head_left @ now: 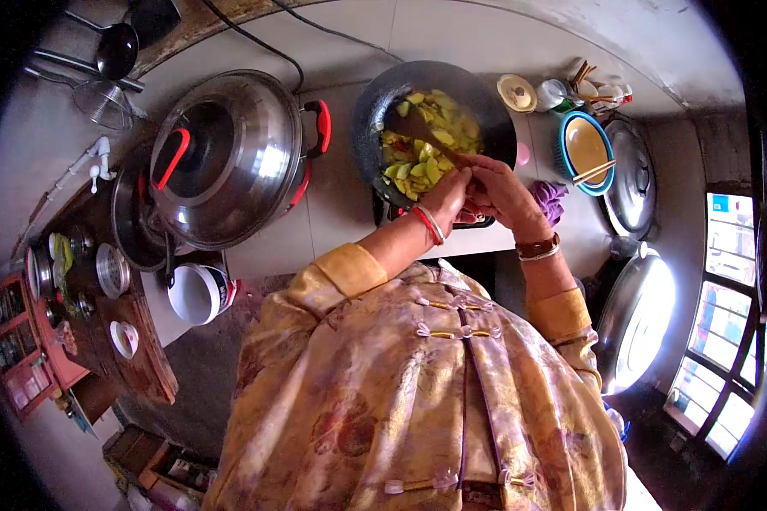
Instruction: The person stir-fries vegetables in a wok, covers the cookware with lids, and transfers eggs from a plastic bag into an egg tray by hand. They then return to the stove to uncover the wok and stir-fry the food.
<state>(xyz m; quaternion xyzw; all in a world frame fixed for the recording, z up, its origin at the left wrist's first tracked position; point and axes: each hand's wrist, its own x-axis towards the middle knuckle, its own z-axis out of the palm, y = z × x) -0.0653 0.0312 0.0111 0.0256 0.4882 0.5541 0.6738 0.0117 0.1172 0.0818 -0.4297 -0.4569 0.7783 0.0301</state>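
Observation:
A dark wok (pixel 375 128) on the counter holds sliced green and yellow vegetables (pixel 430 166). A brown spatula (pixel 422 132) lies with its blade among the slices, and its handle runs down to my hands at the wok's near rim. My right hand (pixel 503 192) is wrapped round the handle. My left hand (pixel 446 198), with a red and a pale bracelet at its wrist, is closed right beside it, against the right hand; what its fingers hold is hidden.
Left of the wok stands a large lidded steamer (pixel 239 162) with red handles. To the right are a small lid (pixel 517 93), a blue-rimmed bowl (pixel 586 140) with chopsticks across it, a purple cloth (pixel 550 200) and a metal lid (pixel 632 179). A white bucket (pixel 198 294) sits lower left.

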